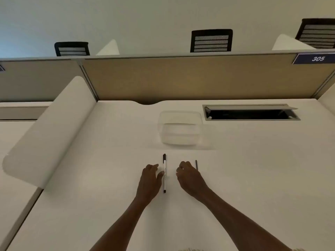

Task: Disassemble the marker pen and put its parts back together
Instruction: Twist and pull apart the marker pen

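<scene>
A white marker pen [164, 173] with a black cap and black end lies lengthwise on the white desk [253, 169], pointing away from me. My left hand [150, 180] rests just left of it, thumb touching the barrel, fingers loosely curled and holding nothing. My right hand [188, 175] hovers to the right of the pen, fingers curled, with nothing visible in it. A thin dark rod [196, 164], like a pen part, lies on the desk just right of my right hand.
A clear plastic container [180, 130] stands on the desk beyond the pen. A cable tray opening [251, 113] is set into the desk at the back right. A tan partition [181, 78] closes the back; a white divider [49, 131] stands at the left.
</scene>
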